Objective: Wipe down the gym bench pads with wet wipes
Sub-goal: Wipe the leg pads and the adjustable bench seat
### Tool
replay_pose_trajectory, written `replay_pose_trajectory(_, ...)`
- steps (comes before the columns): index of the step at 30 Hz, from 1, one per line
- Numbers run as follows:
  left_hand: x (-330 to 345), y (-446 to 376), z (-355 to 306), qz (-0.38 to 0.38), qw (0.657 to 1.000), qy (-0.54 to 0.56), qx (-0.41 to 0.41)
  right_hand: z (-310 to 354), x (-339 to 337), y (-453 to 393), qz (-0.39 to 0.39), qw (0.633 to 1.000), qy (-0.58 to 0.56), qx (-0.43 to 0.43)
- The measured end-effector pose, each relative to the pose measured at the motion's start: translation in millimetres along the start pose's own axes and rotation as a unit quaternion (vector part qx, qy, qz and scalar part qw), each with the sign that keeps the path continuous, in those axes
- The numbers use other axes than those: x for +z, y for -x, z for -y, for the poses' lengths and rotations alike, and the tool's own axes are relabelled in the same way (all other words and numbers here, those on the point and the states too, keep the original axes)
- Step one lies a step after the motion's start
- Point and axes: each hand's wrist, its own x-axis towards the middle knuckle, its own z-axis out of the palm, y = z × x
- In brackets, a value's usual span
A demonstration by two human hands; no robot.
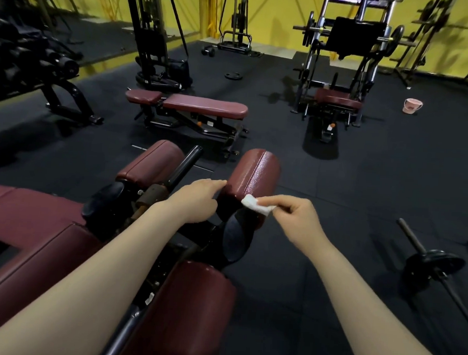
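- Both my hands are out in front of me over the maroon bench: my right hand (297, 221) pinches a folded white wet wipe (258, 205) between thumb and fingertips, and my left hand (196, 199) is loosely curled with nothing in it.
- My left fingertips touch the near left edge of the upper roller pad (254, 173), which shines under the light.
- My wipe rests on that pad's near end, at about 12 o'clock from me.
- At 11 o'clock sits its twin roller pad (153, 163), with a black post (186, 165) between the two.
- At 6 o'clock, just below my forearms, lies a lower roller pad (193, 311); the seat pad (29, 234) spreads out at 9 o'clock.
- At 3 o'clock a barbell (434, 266) lies on the dark floor (362, 184), well apart from the bench.
- At 1 o'clock, far off, stands a pink bucket (412, 105).
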Motion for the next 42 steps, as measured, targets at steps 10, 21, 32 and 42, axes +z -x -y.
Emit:
replay_pose_trajectory(10, -9, 120, -13, -0.114, 0.939, 0.303, 0.116, 69, 30, 53, -0.002, 0.991, -0.118, 0.062)
replay_pose_trajectory(21, -23, 247, 93, -0.148, 0.942, 0.295, 0.063, 152, 179, 119, 0.064, 0.996, -0.038, 0.046)
replay_pose_trajectory(32, -51, 354, 248, -0.167, 0.903, 0.395, -0.027, 208, 341, 182, 0.031, 0.991, -0.097, 0.092)
replay_pose_trajectory(42, -49, 336, 305, -0.141, 0.920, 0.366, -0.019, 200, 410, 175, 0.066, 0.967, -0.204, 0.139)
